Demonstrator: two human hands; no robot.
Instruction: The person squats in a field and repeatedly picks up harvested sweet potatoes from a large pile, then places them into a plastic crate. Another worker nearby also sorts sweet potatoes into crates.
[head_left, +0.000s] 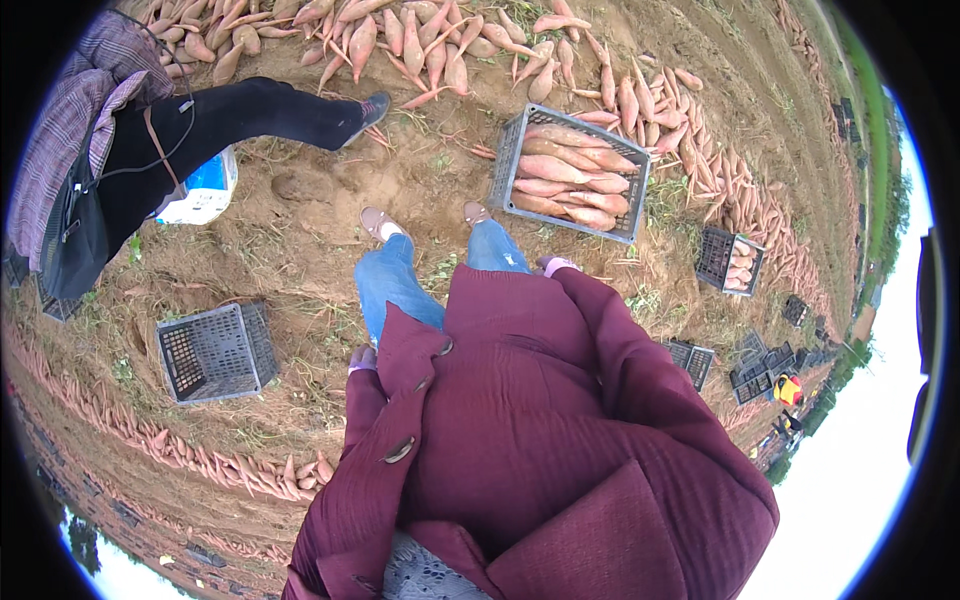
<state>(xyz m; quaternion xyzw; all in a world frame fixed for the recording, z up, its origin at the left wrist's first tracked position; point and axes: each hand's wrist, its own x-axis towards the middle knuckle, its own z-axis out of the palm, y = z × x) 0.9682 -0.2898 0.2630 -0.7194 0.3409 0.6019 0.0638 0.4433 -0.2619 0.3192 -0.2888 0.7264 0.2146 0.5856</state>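
My left hand (363, 356) hangs beside the left leg of my blue jeans (397, 281), with a pale cuff at the wrist. Only part of it shows past my maroon coat (510, 375). On the other side my right hand (543, 264) peeks out near my right thigh, mostly hidden by the sleeve. The fingers of both hands are too small and covered to make out. A dark plastic crate (491, 180) stands ahead of my right foot, holding several large sweet potatoes (559, 166) laid lengthwise.
Heaped sweet potatoes (412, 45) form a row ahead, curving right. A person in dark trousers (240, 112) stands at left beside a white-and-blue bag (199, 199). An empty crate (255, 345) lies on its side at left. Another filled crate (716, 255) stands farther right.
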